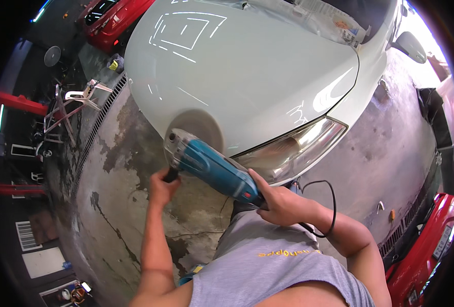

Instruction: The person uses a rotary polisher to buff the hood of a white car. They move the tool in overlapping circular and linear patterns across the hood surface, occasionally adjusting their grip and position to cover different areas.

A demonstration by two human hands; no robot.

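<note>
A blue corded polisher [214, 169] with a metal head lies across the front of me, its round pad [206, 125] blurred as if spinning. The pad is at the front edge of a white car's hood [237, 77], left of the headlight [293, 146]. My left hand [162, 188] is wrapped round the black side handle [172, 174] near the head. Round the rear grip my right hand [283, 204] is closed. From the tool's back end a black cord [334, 204] loops over my right forearm.
Newspaper masking [339, 25] covers the windshield side of the hood. A white plastic chair [86, 94] stands beyond a floor drain grate [101, 115] on the left. One red car [117, 23] is at the far left, another red car [421, 250] at the lower right. The concrete floor [119, 204] is stained.
</note>
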